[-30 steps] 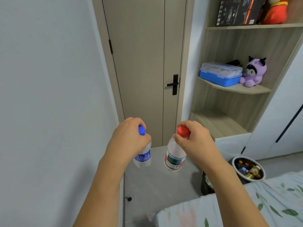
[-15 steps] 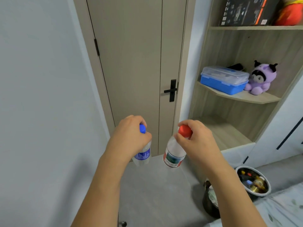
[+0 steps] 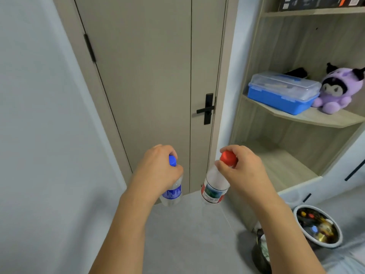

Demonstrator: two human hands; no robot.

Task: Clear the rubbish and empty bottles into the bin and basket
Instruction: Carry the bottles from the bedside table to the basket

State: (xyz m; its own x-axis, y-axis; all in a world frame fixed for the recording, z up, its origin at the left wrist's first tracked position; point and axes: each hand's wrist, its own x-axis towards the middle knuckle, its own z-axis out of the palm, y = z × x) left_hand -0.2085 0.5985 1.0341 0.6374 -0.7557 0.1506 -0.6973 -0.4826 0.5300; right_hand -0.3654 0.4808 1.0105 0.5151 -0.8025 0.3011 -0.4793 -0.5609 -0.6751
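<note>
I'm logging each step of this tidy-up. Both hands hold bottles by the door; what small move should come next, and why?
Probably swing the right hand with the red-capped bottle down and rightward toward the basket on the floor. It already holds bottles and is the nearer side; the left hand with the blue-capped bottle can follow.

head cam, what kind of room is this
Most likely a bedroom at home: a closed door with a black handle, a wooden shelf unit holding a purple plush toy and a blue storage box.
</note>
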